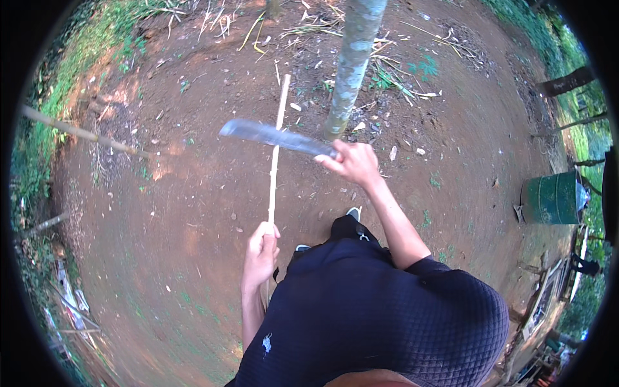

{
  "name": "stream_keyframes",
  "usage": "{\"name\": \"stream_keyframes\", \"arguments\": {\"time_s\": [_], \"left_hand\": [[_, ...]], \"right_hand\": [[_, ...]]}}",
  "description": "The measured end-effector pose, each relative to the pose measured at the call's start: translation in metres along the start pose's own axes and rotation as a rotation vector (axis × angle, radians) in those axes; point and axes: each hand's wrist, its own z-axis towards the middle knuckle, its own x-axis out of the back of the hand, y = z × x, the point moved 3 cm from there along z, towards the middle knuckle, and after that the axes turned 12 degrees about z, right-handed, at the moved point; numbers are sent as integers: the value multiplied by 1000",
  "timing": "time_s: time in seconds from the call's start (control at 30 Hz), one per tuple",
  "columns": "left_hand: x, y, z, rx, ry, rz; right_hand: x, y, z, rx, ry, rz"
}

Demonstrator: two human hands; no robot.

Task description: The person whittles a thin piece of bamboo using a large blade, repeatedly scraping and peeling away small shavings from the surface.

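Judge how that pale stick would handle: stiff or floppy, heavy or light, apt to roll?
The pale stick is probably stiff, since it runs nearly straight beyond the left hand. It looks light for its length, being slim. It might roll if set down, as the shaft looks roundish, though its cross-section is hard to make out.

The ground (148, 258) is bare reddish-brown earth, strewn with small dry leaves (393, 153) and dotted with low green sprouts (425, 66). Long dry plant strips (313, 29) lie in loose bunches across its far part, some of them near the foot of a pale, mottled tree trunk (354, 58). A green drum (548, 198) rests on it at the right, well apart from the trunk.
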Motion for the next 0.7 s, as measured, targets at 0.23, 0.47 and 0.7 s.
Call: {"name": "stream_keyframes", "arguments": {"time_s": [0.23, 0.47, 0.7], "left_hand": [[-116, 19, 115, 69, -320, -99], [-211, 45, 199, 50, -401, -85], [-276, 97, 289, 112, -367, -64]], "right_hand": [[82, 109, -23, 15, -152, -148], [183, 243, -3, -94, -82, -286], [204, 308, 61, -1, -105, -149]]}}
